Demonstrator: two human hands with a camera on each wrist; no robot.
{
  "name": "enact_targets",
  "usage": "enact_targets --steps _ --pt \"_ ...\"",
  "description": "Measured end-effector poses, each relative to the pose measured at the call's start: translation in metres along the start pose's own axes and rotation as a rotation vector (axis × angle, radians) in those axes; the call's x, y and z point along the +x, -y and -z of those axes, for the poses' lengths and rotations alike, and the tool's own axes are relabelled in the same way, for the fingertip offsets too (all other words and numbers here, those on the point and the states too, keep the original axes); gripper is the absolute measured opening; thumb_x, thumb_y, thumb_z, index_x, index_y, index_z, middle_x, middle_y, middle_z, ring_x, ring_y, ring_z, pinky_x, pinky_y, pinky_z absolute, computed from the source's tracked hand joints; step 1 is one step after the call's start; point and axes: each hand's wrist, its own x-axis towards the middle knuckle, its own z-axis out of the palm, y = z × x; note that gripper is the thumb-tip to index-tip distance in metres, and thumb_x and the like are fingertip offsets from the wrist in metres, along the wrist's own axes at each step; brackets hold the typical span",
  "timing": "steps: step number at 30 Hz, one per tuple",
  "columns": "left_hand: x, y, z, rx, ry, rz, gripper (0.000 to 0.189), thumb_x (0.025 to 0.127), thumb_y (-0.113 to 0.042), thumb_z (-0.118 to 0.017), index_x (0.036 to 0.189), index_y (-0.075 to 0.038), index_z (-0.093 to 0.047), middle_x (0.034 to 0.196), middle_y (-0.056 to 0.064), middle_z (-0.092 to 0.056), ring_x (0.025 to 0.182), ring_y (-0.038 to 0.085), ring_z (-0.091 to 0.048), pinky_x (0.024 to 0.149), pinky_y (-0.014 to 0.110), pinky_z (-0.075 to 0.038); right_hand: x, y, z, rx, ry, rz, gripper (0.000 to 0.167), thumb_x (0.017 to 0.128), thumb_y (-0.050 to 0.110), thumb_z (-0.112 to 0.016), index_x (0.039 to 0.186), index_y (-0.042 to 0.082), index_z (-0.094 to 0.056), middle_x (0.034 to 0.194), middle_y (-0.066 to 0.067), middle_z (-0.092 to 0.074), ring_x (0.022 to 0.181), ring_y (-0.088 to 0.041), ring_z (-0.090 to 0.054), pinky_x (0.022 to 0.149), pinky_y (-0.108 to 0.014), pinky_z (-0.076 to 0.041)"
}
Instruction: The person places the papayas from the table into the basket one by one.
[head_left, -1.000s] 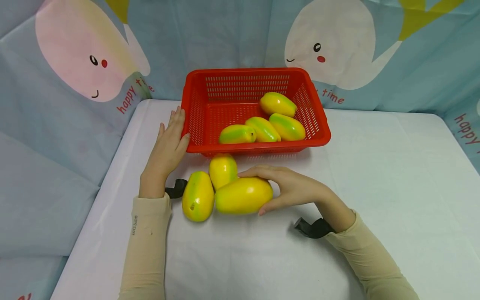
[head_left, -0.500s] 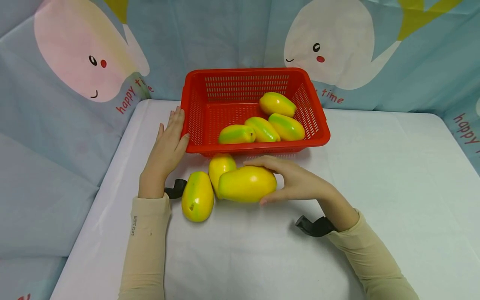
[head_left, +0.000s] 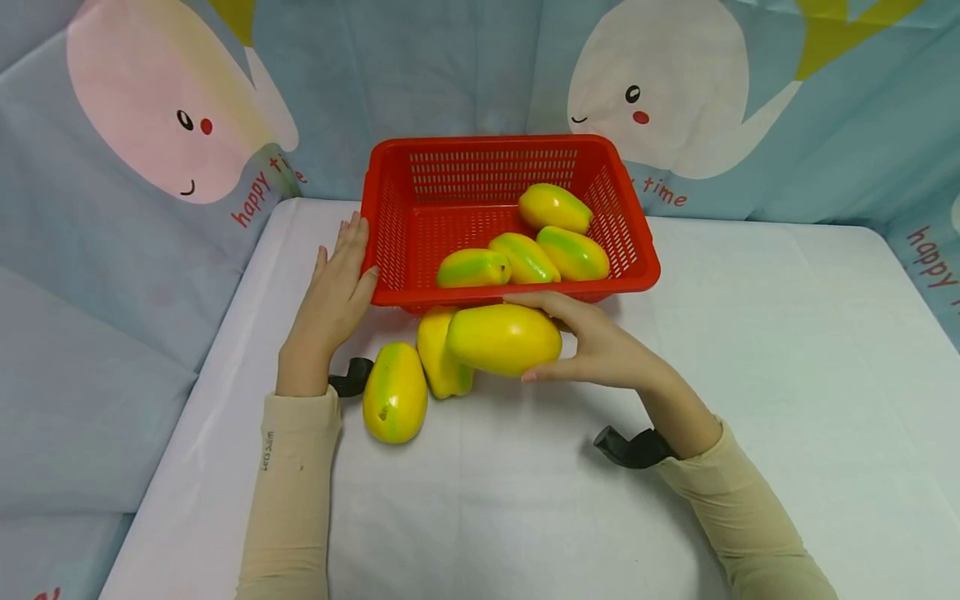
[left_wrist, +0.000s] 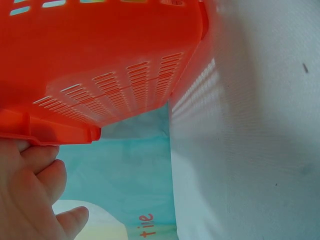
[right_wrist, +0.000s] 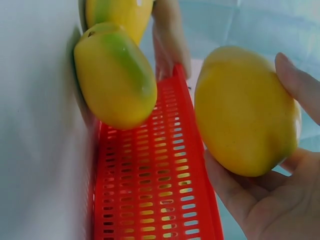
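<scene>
My right hand (head_left: 596, 342) grips a yellow papaya (head_left: 504, 340) between thumb and fingers, lifted off the table beside the near rim of the red basket (head_left: 517, 294). In the right wrist view the held papaya (right_wrist: 246, 111) is apart from the tabletop. My left hand (head_left: 335, 296) lies with its fingers extended against the basket's left side; the left wrist view shows its fingers at the rim. Below the basket, one papaya (head_left: 442, 367) is partly hidden behind the held one, and another papaya (head_left: 395, 393) lies to its left.
Inside the basket, several papayas lie toward the front and right, including a papaya (head_left: 557, 208) at the back. A white cloth covers the table (head_left: 787, 375). A blue curtain (head_left: 450, 67) with whale prints hangs behind it. Black wrist mounts (head_left: 633, 448) sit at both cuffs.
My right hand has raised the papaya and carried it up toward the basket's near rim, slightly rightward. More of the papaya behind it now shows. My left hand stays at the basket.
</scene>
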Motion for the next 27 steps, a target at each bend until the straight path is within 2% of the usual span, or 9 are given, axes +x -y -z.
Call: enact_targets --steps 9,14,17,22,27 --pt "0.0 0.001 0.002 -0.002 0.013 -0.006 0.06 0.099 -0.025 -0.033 0.152 -0.008 -0.011 0.157 0.003 -0.007 0.144 0.018 -0.002 0.113 0.052 0.001 0.004 0.0 0.007 0.012 -0.077 -0.048 0.075 0.074 0.013 -0.081 0.139 0.008 -0.044 0.137 0.0 -0.047 0.121 -0.016 -0.044 0.104 -0.036 -0.036" --pt "0.001 0.001 0.001 0.002 0.018 -0.012 0.06 0.099 -0.026 -0.032 0.152 -0.007 -0.011 0.157 0.003 -0.007 0.144 0.018 -0.002 0.113 0.052 0.001 0.007 0.002 0.019 0.004 -0.145 -0.097 0.073 0.077 0.014 -0.078 0.141 0.01 -0.043 0.139 -0.002 -0.043 0.12 -0.018 -0.044 0.101 -0.03 -0.039" --pt "0.001 0.001 0.0 0.003 0.018 -0.017 0.06 0.099 -0.026 -0.031 0.152 -0.007 -0.011 0.157 0.003 -0.007 0.144 0.018 -0.002 0.113 0.052 0.0 0.01 0.004 0.027 0.022 -0.186 -0.103 0.072 0.078 0.009 -0.077 0.141 0.01 -0.042 0.14 -0.003 -0.042 0.119 -0.02 -0.046 0.099 -0.027 -0.041" --pt "0.0 0.001 0.0 0.005 0.014 -0.014 0.06 0.098 -0.027 -0.032 0.152 -0.008 -0.011 0.157 0.003 -0.007 0.144 0.018 -0.002 0.113 0.053 0.0 0.02 0.009 0.036 -0.002 -0.222 -0.127 0.072 0.077 0.008 -0.077 0.14 0.007 -0.042 0.137 -0.004 -0.046 0.114 -0.02 -0.05 0.099 -0.027 -0.041" --pt "-0.001 0.002 0.001 0.008 0.007 -0.011 0.06 0.098 -0.027 -0.032 0.152 -0.009 -0.011 0.157 0.002 -0.007 0.144 0.018 -0.003 0.113 0.052 0.0 0.038 0.013 0.041 -0.006 -0.23 -0.158 0.07 0.079 0.012 -0.076 0.14 0.013 -0.044 0.136 -0.001 -0.046 0.111 -0.019 -0.051 0.098 -0.033 -0.042"
